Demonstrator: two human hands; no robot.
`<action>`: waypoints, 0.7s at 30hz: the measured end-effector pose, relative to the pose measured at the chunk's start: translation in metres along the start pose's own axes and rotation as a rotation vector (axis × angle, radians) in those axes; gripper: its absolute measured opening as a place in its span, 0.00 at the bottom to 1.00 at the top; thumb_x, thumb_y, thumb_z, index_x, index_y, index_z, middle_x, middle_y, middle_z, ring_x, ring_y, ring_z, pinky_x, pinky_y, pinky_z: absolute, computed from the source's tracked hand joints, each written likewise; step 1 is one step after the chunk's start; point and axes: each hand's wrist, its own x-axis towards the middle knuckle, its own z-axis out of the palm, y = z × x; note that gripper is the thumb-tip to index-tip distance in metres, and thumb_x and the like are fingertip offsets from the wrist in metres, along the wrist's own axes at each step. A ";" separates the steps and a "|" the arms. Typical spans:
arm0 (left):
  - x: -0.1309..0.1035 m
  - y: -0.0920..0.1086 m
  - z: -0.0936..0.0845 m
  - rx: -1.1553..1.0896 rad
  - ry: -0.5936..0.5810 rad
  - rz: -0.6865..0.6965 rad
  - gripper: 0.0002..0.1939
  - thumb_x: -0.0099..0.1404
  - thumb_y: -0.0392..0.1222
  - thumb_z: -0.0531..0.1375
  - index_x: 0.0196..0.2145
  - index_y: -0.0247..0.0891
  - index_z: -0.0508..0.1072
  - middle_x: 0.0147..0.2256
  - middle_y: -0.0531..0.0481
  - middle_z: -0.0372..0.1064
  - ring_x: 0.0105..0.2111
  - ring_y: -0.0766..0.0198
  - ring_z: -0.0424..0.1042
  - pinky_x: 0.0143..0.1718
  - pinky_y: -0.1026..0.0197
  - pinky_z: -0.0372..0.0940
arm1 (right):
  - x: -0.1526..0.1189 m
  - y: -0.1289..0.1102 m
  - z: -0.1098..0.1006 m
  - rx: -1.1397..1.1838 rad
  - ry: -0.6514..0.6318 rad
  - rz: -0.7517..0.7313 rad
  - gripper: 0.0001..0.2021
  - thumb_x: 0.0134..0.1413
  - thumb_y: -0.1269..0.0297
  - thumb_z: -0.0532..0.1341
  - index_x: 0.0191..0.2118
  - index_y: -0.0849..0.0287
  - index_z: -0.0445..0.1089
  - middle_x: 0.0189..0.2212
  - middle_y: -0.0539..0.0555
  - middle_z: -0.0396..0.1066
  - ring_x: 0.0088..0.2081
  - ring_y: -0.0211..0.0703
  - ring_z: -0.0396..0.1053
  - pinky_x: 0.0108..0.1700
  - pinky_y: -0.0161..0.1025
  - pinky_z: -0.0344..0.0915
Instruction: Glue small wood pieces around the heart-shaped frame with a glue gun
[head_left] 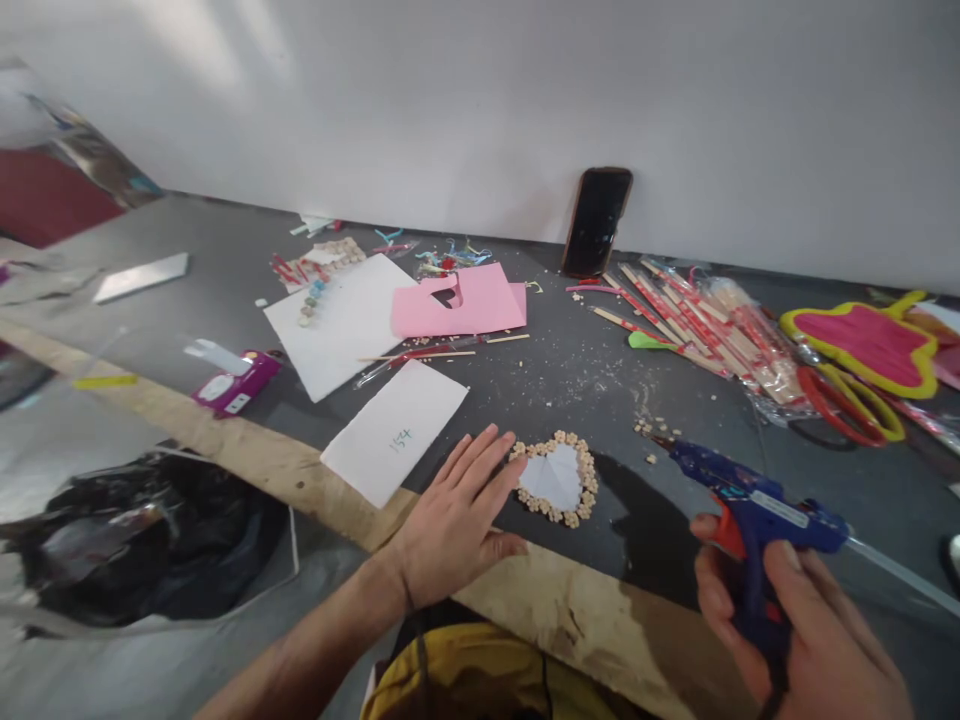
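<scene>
My right hand [817,630] is wrapped round the handle of a blue hot glue gun [757,505], a finger at its orange trigger. A clear glue stick [900,570] sticks out of its back, and the nozzle points left, close to small beige pieces on the table. My left hand [457,520] lies flat, fingers stretched out, at the left edge of a white paper heart [551,478]. A border of small beige flower-like pieces [589,470] rings the heart. Left of that hand lies a folded white paper [397,432] with green handwriting.
A phone [598,220] leans against the wall. Wrapped chopsticks [697,325], red-and-yellow scissors [847,405] and a pink-and-yellow shape [862,345] lie right. Pink paper [461,305], white sheets and a purple box [238,383] lie left. A black bag [150,540] sits below the wooden edge.
</scene>
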 end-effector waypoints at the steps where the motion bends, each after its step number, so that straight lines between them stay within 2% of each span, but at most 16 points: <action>1: 0.001 0.000 0.001 0.014 0.001 -0.001 0.35 0.68 0.62 0.47 0.62 0.32 0.54 0.64 0.34 0.50 0.67 0.46 0.43 0.64 0.42 0.50 | 0.000 0.001 0.000 0.006 0.012 0.023 0.17 0.41 0.49 0.68 0.35 0.53 0.71 0.25 0.49 0.70 0.21 0.35 0.64 0.13 0.26 0.52; 3: 0.002 -0.002 0.002 0.034 0.013 -0.011 0.37 0.67 0.64 0.47 0.62 0.31 0.54 0.64 0.34 0.51 0.67 0.46 0.44 0.64 0.40 0.49 | 0.000 0.004 -0.001 -0.007 0.031 0.031 0.18 0.40 0.49 0.69 0.36 0.54 0.71 0.25 0.50 0.70 0.20 0.35 0.63 0.11 0.27 0.47; 6: 0.004 -0.004 0.005 0.043 0.013 -0.026 0.40 0.66 0.66 0.46 0.62 0.30 0.53 0.63 0.33 0.53 0.66 0.46 0.44 0.64 0.40 0.48 | 0.003 0.007 -0.002 -0.014 0.040 0.025 0.17 0.44 0.49 0.67 0.37 0.54 0.70 0.27 0.50 0.72 0.19 0.33 0.61 0.13 0.28 0.52; 9: 0.003 -0.005 0.007 0.048 0.011 -0.044 0.38 0.68 0.64 0.46 0.63 0.30 0.53 0.63 0.34 0.54 0.67 0.47 0.44 0.65 0.41 0.48 | 0.004 0.009 -0.004 -0.005 0.047 0.023 0.16 0.44 0.49 0.67 0.36 0.53 0.70 0.29 0.50 0.73 0.19 0.33 0.61 0.17 0.30 0.59; 12: 0.001 -0.007 0.005 0.049 0.023 -0.068 0.37 0.69 0.61 0.48 0.64 0.30 0.50 0.63 0.34 0.53 0.67 0.47 0.43 0.65 0.42 0.47 | 0.006 0.012 -0.008 -0.016 0.059 0.030 0.18 0.41 0.48 0.68 0.36 0.52 0.70 0.29 0.50 0.73 0.20 0.35 0.62 0.14 0.30 0.56; 14: 0.000 -0.010 0.003 0.031 0.043 -0.077 0.36 0.69 0.60 0.49 0.64 0.32 0.48 0.62 0.35 0.56 0.66 0.47 0.45 0.65 0.41 0.47 | 0.008 0.013 -0.011 -0.035 0.026 0.026 0.18 0.42 0.48 0.67 0.37 0.52 0.70 0.28 0.50 0.72 0.20 0.35 0.62 0.14 0.30 0.56; 17: -0.004 -0.021 -0.002 0.005 0.127 -0.152 0.32 0.71 0.54 0.49 0.65 0.35 0.46 0.59 0.36 0.60 0.65 0.49 0.49 0.64 0.41 0.50 | 0.010 0.011 -0.013 -0.081 -0.012 -0.016 0.16 0.43 0.49 0.67 0.35 0.53 0.70 0.27 0.50 0.72 0.21 0.36 0.63 0.18 0.32 0.62; 21: -0.015 -0.045 -0.005 0.065 0.214 -0.309 0.29 0.71 0.44 0.50 0.65 0.35 0.46 0.62 0.35 0.56 0.66 0.48 0.48 0.62 0.42 0.54 | 0.008 0.006 -0.010 -0.181 0.006 -0.138 0.16 0.40 0.50 0.69 0.31 0.55 0.70 0.26 0.51 0.72 0.22 0.38 0.64 0.18 0.32 0.62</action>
